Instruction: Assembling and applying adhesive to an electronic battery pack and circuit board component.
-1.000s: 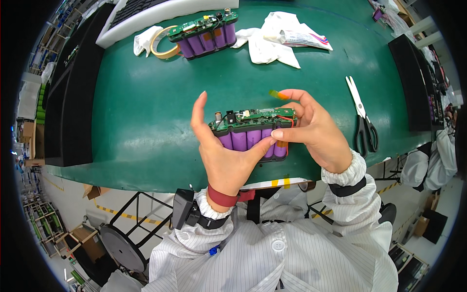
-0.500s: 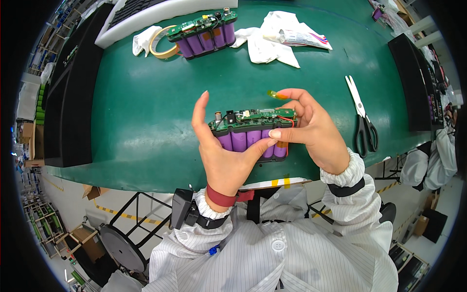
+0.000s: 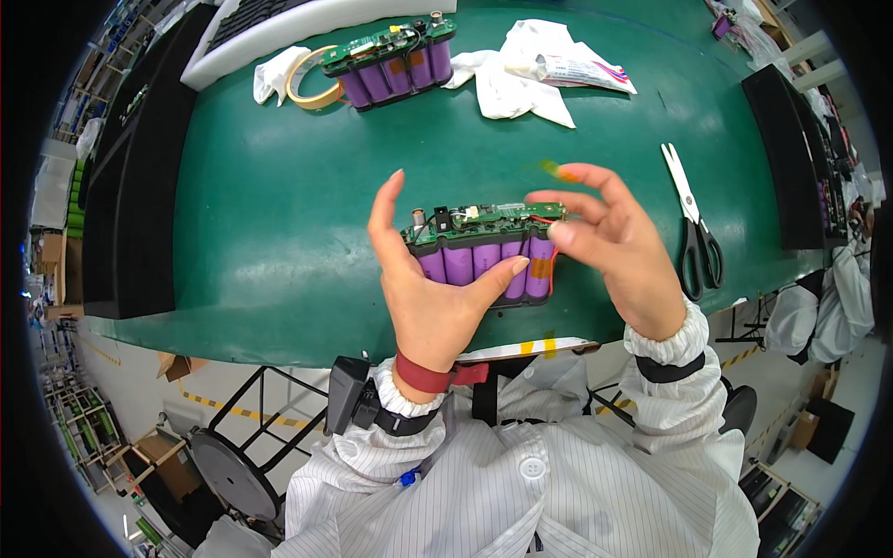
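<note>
A battery pack of purple cells, with a green circuit board along its top, stands on the table in front of me. My left hand grips its left part, thumb across the front of the cells and index finger raised. At the right end, my right hand has its fingers apart, the thumb by the board's corner and red wire. A small piece of amber tape clings to its index fingertip, blurred. Another amber patch sits on the rightmost cell.
Behind stands a second battery pack beside a tape roll. White cloth and a tube lie at the back. Scissors rest at right. Black foam blocks edge the table's left side.
My right hand has shifted to the right, its thumb lifting off the front of the cells and uncovering the amber patch. The tape on its index finger moved right and slightly up.
</note>
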Tool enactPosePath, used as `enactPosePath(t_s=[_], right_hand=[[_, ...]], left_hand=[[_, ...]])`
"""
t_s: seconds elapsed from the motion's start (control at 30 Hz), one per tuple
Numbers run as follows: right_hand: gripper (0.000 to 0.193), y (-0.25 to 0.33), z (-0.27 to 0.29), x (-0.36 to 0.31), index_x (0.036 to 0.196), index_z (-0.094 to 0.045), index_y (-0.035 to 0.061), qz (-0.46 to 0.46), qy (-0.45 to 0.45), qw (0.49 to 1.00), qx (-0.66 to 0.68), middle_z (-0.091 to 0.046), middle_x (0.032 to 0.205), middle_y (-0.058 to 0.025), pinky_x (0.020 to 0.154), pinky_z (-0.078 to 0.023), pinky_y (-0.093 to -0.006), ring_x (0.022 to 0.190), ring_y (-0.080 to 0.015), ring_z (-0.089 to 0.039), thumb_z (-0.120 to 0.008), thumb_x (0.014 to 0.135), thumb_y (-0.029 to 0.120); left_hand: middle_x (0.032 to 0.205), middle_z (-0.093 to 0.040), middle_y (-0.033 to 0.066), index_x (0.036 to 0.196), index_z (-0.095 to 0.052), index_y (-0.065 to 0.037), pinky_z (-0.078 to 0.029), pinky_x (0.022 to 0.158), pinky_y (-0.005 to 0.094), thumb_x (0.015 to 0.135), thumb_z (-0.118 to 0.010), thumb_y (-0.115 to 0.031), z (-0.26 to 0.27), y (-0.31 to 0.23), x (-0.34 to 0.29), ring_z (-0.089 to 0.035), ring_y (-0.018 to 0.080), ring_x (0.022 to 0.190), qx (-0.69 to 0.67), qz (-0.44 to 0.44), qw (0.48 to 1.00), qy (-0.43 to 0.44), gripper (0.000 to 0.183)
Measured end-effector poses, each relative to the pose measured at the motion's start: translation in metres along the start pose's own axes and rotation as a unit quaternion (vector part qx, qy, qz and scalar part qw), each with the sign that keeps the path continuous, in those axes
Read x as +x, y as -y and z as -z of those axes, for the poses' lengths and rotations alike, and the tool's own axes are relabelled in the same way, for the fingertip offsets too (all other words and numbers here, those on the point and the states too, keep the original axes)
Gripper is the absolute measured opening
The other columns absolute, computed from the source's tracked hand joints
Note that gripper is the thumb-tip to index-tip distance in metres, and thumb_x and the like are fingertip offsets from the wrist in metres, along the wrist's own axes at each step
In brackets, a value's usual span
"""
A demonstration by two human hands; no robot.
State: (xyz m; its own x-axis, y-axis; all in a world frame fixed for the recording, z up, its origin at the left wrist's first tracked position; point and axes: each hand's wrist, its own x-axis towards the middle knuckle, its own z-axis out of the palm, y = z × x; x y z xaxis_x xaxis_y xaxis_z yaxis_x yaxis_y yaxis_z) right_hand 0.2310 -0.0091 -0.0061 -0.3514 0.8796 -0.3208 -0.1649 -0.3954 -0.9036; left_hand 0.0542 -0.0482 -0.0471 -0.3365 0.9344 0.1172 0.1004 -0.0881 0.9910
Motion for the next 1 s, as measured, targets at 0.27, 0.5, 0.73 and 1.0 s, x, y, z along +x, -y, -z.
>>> enactPosePath(t_s=[0.27,0.5,0.73,1.0], right_hand=[[0.013,-0.017,-0.015,-0.027,0.092,-0.068,0.0024,0.179,-0.127,0.968,-0.121,-0.052,0.135,-0.0161,0.103,-0.039,-0.0373,0.125,-0.0274,-0.051,-0.073,0.085,0.012],[0.009,-0.032,-0.032,-0.026,0.086,-0.072,0.0053,0.192,-0.200,0.907,-0.317,-0.053,0.135,-0.0152,0.099,-0.039,-0.0379,0.115,-0.0243,-0.055,-0.076,0.080,0.011],[0.009,-0.036,-0.037,-0.021,0.086,-0.072,0.0047,0.230,-0.215,0.889,-0.331,-0.053,0.134,-0.0144,0.087,-0.045,-0.0321,0.086,-0.0148,-0.060,-0.077,0.079,0.008],[0.008,-0.034,-0.042,-0.019,0.086,-0.071,0.0024,0.235,-0.213,0.879,-0.357,-0.054,0.131,-0.0163,0.077,-0.048,-0.0279,0.076,-0.0119,-0.059,-0.076,0.080,0.004]], left_hand=[[0.126,-0.044,0.0123,0.143,-0.028,-0.007,-0.054,0.088,0.0330,0.060,-0.086,0.003,-0.001,-0.004,0.000,-0.058,0.0212,0.107,-0.010,0.020,1.000,0.020,0.102],[0.115,-0.057,0.0156,0.142,-0.031,-0.005,-0.055,0.078,0.0339,0.058,-0.090,-0.008,-0.001,-0.002,0.000,-0.066,0.0225,0.091,-0.013,0.019,1.000,0.001,0.103],[0.113,-0.058,0.0162,0.142,-0.031,-0.005,-0.055,0.076,0.0346,0.062,-0.088,-0.009,0.000,-0.001,-0.002,-0.067,0.0235,0.090,0.044,-0.035,0.998,-0.005,0.099],[0.110,-0.058,0.0150,0.141,-0.033,-0.005,-0.054,0.077,0.0354,0.063,-0.088,-0.013,0.000,0.004,-0.002,-0.066,0.0239,0.089,0.032,-0.028,0.999,-0.012,0.096]])
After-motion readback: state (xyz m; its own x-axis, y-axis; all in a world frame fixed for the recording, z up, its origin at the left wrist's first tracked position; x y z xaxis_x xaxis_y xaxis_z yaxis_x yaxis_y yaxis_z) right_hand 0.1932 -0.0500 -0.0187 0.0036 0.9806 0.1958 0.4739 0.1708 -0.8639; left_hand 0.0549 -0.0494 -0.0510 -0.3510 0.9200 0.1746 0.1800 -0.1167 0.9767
